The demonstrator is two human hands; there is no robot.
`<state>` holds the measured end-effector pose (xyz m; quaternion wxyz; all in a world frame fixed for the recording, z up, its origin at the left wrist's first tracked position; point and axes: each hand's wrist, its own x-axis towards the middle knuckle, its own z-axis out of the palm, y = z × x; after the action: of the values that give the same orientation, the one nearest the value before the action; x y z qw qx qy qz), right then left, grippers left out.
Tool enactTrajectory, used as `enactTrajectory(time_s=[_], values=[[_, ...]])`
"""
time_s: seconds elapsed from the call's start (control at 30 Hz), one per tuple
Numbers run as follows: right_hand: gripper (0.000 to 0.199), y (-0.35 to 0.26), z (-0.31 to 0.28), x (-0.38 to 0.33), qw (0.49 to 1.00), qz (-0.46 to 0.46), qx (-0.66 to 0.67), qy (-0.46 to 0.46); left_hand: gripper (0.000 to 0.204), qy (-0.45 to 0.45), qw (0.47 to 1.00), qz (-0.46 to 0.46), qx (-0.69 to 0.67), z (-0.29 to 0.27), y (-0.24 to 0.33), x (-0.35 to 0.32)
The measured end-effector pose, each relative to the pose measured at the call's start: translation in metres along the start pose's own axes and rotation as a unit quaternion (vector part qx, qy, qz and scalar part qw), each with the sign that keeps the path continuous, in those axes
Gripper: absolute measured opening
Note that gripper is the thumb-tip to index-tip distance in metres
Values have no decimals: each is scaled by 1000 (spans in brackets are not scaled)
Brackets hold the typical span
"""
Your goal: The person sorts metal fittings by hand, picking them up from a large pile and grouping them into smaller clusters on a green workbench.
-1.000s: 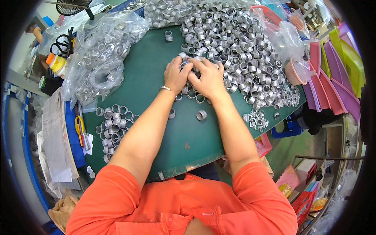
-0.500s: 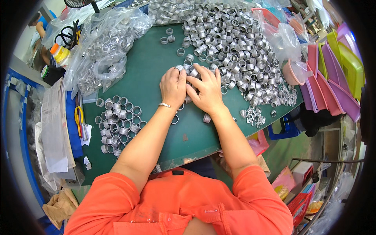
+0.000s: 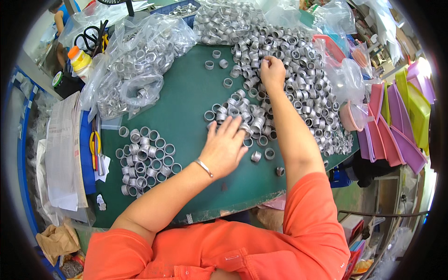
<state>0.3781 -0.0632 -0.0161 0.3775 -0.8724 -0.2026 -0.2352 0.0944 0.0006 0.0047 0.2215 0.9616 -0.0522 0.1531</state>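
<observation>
The left hand (image 3: 223, 150) spreads open, fingertips at loose rings (image 3: 255, 125) mid-tabletop (image 3: 182, 105). The right hand (image 3: 273, 73) curls nearly closed over the heap (image 3: 304, 89) toward the far right corner — whether either grips a ring, one cannot tell. A cluster (image 3: 145, 159) sits near the left edge — a bag (image 3: 144, 58) beyond.

two hands: one left hand (image 3: 223, 147), one right hand (image 3: 272, 73). one bracelet (image 3: 204, 168), one orange-capped bottle (image 3: 80, 61). four loose metal rings (image 3: 223, 63) beyond the left hand, three stray rings (image 3: 256, 157) nearer the body. one left-side cluster (image 3: 143, 154), over two dozen (overlaps, no exact count). one big heap (image 3: 301, 70), uncountable. at least two part-filled clear bags (image 3: 140, 60).
</observation>
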Motion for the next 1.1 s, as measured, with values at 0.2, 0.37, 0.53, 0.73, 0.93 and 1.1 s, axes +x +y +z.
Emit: enactTrajectory(time_s=[0.2,0.37,0.53,0.73,0.93,1.1], values=[[29,-38,34,38,983,127,-117,-68,19,48,991,41,-118,-16,-31,30],[26,-2,21,44,998,-8,-8,-69,26,117,983,-23,-139,-2,-121,94],[21,14,5,18,969,-145,-197,29,49,199,960,-174,-88,43,-226,171],[19,5,12,5,972,-112,-202,-48,73,26,860,-185,-474,88,-218,234],[30,7,9,31,968,7,-138,-209,78,16,915,-269,-301,85,-175,258],[31,-6,2,34,947,30,-75,-311,71,-56,861,-223,-455,78,-175,249]])
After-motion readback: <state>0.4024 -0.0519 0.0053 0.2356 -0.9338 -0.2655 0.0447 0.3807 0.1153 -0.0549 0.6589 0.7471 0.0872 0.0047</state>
